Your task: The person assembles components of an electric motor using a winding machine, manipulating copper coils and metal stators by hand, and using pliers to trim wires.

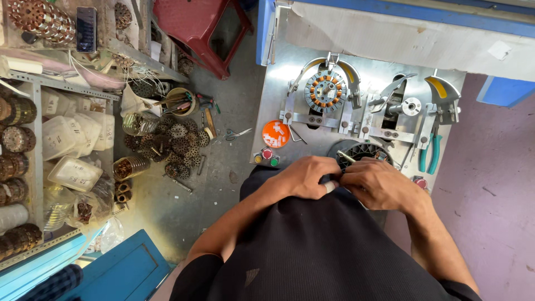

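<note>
Seen from above, a person stands at a metal bench (290, 100), both hands meeting over a black slotted stator (359, 151) at the bench's near edge. The left hand (304, 177) is curled shut, pinching something small and pale; the right hand (379, 183) is closed on a thin metal rod (346, 157) poking into the stator. This looks like insertion work mid-step; the next move calls for steady, fine fingertip pressure.
</note>
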Motion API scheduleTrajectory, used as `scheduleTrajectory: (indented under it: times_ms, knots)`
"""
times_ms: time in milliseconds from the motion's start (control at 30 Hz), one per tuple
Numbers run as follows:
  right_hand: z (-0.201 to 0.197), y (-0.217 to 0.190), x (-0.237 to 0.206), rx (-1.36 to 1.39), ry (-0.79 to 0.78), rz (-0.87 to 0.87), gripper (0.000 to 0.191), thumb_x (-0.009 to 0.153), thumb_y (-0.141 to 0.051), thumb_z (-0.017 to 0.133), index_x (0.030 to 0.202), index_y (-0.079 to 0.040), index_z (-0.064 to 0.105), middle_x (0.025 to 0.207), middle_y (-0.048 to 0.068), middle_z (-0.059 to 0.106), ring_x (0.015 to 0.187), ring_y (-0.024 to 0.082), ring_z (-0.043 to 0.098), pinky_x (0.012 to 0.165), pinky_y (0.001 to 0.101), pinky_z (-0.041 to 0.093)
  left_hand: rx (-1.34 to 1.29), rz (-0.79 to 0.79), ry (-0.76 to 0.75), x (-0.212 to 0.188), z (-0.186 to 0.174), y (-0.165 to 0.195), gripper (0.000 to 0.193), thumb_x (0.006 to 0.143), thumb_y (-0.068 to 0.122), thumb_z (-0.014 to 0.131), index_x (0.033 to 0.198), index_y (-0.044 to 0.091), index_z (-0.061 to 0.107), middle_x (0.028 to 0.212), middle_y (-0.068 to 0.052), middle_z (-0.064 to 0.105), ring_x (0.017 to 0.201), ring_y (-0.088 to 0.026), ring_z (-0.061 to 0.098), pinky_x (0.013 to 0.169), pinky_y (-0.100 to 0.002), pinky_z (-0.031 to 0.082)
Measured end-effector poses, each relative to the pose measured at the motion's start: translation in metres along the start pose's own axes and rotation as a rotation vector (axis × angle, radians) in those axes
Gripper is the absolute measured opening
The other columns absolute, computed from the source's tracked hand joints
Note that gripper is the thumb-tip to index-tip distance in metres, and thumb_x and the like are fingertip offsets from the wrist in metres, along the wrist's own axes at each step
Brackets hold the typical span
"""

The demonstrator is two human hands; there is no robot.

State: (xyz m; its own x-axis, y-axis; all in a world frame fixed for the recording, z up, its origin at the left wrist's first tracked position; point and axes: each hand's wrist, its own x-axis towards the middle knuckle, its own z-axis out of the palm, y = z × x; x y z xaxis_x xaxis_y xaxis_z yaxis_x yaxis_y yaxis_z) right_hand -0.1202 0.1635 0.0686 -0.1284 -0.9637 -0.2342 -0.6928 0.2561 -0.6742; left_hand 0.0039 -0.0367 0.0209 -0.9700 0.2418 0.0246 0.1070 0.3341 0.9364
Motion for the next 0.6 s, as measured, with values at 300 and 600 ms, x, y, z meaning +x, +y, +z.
scheduleTrajectory:
  times_ms: [300,600]
  knots:
    - [0.045,0.030,0.021,-0.055,0.337,0.057,0.008,0.071,-0.003,0.072,0.078,-0.005,0.075,0.067,0.009,0.066,0.065,0.029,0.065,0.058,0.0431,0.050,0.192,0.018,0.130,0.017,0.017,-0.033,0.005,0.078,0.003,0.062,0.083,0.002,0.063,0.082,-0.015,0.069,0.082,-0.038,0.068,0.073,-0.048,0.052]
    - [0.007,0.114,0.069,0.078,0.601,0.288,0.019,0.095,0.000,0.062,0.099,-0.007,0.079,0.075,0.010,0.068,0.058,0.025,0.063,0.056,0.0412,0.048,0.064,-0.144,0.171,0.011,0.048,-0.057,0.016,0.087,0.011,0.071,0.103,0.008,0.072,0.098,-0.011,0.076,0.087,-0.030,0.074,0.077,-0.040,0.058]
